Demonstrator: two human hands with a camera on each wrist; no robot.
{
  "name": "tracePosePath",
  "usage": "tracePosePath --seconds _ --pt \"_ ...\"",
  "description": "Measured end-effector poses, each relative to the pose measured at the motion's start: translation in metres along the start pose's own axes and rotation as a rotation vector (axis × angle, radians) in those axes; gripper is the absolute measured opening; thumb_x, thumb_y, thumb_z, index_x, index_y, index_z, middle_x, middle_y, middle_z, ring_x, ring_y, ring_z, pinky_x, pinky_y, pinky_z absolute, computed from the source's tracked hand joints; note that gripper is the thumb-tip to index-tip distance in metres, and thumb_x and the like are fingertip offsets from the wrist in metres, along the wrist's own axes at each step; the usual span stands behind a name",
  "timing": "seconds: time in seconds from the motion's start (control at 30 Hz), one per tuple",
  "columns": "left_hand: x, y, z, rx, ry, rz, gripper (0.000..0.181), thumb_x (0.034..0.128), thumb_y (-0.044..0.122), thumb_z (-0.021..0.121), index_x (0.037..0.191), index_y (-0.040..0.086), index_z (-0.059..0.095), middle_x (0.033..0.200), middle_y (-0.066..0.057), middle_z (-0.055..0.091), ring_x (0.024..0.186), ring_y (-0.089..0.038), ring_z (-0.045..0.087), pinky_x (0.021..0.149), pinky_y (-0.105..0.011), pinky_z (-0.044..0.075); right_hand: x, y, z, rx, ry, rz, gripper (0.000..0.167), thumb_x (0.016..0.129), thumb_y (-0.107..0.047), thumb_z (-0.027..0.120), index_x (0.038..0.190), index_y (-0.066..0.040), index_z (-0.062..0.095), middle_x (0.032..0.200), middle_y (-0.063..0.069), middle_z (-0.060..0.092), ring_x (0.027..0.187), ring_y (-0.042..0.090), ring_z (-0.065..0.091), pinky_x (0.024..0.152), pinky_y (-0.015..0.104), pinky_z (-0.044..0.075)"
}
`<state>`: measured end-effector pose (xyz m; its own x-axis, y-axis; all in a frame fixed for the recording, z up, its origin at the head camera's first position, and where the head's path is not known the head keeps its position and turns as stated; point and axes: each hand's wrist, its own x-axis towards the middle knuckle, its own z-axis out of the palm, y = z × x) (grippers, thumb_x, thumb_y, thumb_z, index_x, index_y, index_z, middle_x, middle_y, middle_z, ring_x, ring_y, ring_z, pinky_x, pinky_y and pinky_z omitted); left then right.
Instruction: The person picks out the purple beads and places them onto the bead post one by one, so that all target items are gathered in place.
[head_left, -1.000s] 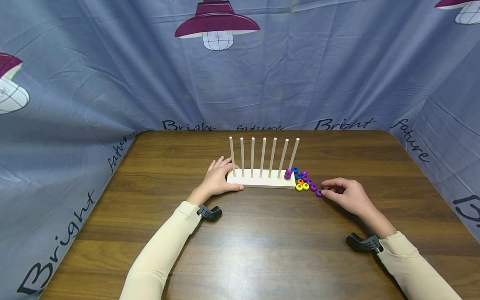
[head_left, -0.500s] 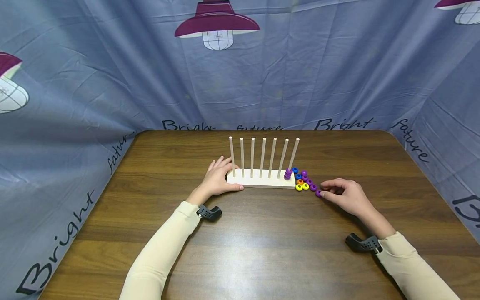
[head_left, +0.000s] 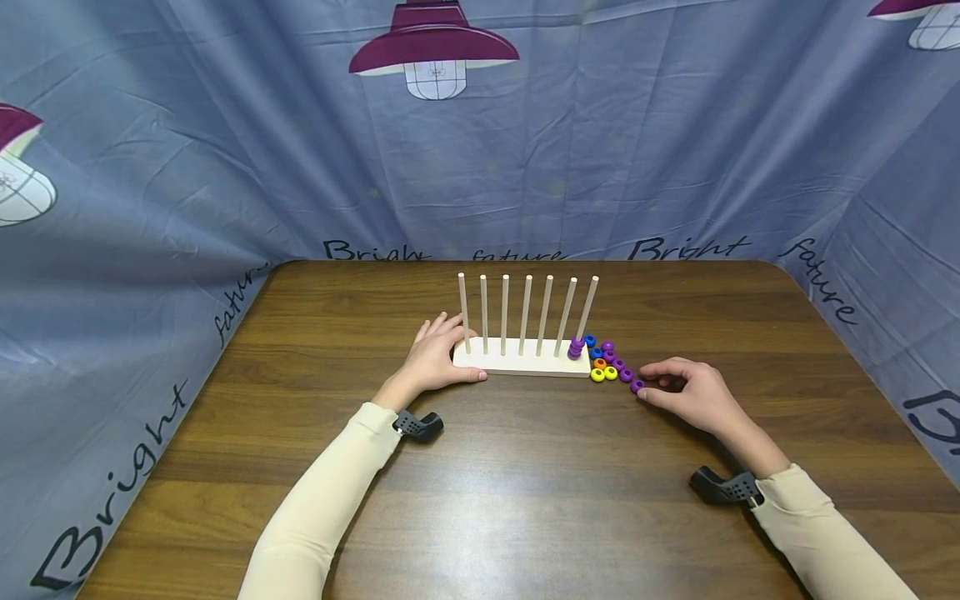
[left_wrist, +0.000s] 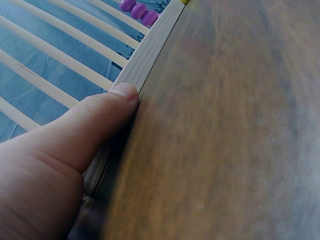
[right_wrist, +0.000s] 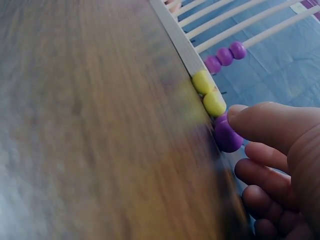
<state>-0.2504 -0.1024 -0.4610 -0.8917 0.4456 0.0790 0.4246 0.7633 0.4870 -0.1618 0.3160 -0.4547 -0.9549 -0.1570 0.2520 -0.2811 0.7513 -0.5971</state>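
1. Right hand (head_left: 696,393): loosely curved, thumb and index finger apart, holding nothing firmly as far as shown. The thumb tip is at the near side of the end bead (head_left: 637,387); whether it touches, I cannot tell. The step in hand looks like picking that bead up, so the index finger should close in from the far side.
2. End bead: purple, on the table (head_left: 525,467), the nearest of 5 loose purple ones. Best to pinch it by its sides, leaving the hole clear, and lift straight up; a sideways drag could knock the next bead.
3. Yellow beads (head_left: 604,374): 2, just beside the base's right end, with 1 orange (head_left: 600,363) and 2 blue behind. Lifting above these before crossing would be wise.
4. Left hand (head_left: 431,360): gripping the left end of the base (head_left: 517,363), thumb along the front edge, fingers behind. This firm hold should stop the base from sliding.
5. Right peg (head_left: 588,304): the only 1 of 7 carrying beads, 3 purple in a stack (head_left: 576,348) at its foot. If the bead goes here, centre its hole over the tip, then lower without tilting.
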Motion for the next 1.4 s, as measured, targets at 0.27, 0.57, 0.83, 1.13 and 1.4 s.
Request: tracePosePath --seconds 0.27,0.57,0.83,1.13,1.4 --pt "0.0003 -0.0005 0.0004 0.006 0.0 0.002 0.074 0.075 0.055 0.083 0.135 0.017 0.064 0.164 -0.014 0.038 0.157 -0.041 0.02 0.129 -0.061 0.01 0.0002 0.0022 0.0028 -0.016 0.007 -0.026 0.027 0.077 -0.015 0.088 0.101 -0.009 0.079 0.091 0.006 0.074 0.078 -0.004 0.054 0.064 0.015 0.045" --pt "0.001 0.0006 0.0011 -0.004 -0.003 0.0 0.07 0.0745 0.055 0.083 0.131 0.018 0.065 0.164 -0.013 0.037 0.158 -0.04 0.02 0.129 -0.06 0.009 -0.0001 0.0018 0.0029 -0.031 0.003 -0.029 0.027 0.077 -0.015 0.088 0.102 -0.01 0.079 0.093 0.005 0.074 0.079 -0.003 0.054 0.065 0.016 0.045" --pt "0.0006 0.0002 0.001 -0.004 -0.006 -0.003 0.071 0.0751 0.055 0.083 0.133 0.017 0.064 0.164 -0.014 0.037 0.158 -0.04 0.019 0.129 -0.059 0.009 0.0002 0.0 0.0047 -0.037 0.008 -0.049 0.026 0.077 -0.014 0.088 0.101 -0.012 0.079 0.092 0.004 0.074 0.078 0.0 0.054 0.065 0.017 0.043" --pt "0.0009 0.0003 0.0006 0.008 -0.004 0.0 0.072 0.0756 0.055 0.082 0.133 0.016 0.064 0.164 -0.015 0.039 0.157 -0.041 0.021 0.129 -0.06 0.01 0.0012 0.0027 0.0082 -0.063 0.023 -0.091 0.022 0.076 -0.01 0.087 0.097 -0.012 0.08 0.088 0.003 0.073 0.075 -0.003 0.052 0.063 0.018 0.045" --pt "0.0006 -0.0005 0.0009 0.001 -0.005 0.004 0.072 0.0758 0.055 0.082 0.134 0.016 0.064 0.164 -0.015 0.038 0.158 -0.041 0.02 0.129 -0.06 0.01 0.002 0.0042 0.0101 -0.048 0.03 -0.101 0.019 0.077 -0.009 0.086 0.095 -0.013 0.08 0.088 0.002 0.074 0.073 -0.003 0.054 0.062 0.017 0.045"
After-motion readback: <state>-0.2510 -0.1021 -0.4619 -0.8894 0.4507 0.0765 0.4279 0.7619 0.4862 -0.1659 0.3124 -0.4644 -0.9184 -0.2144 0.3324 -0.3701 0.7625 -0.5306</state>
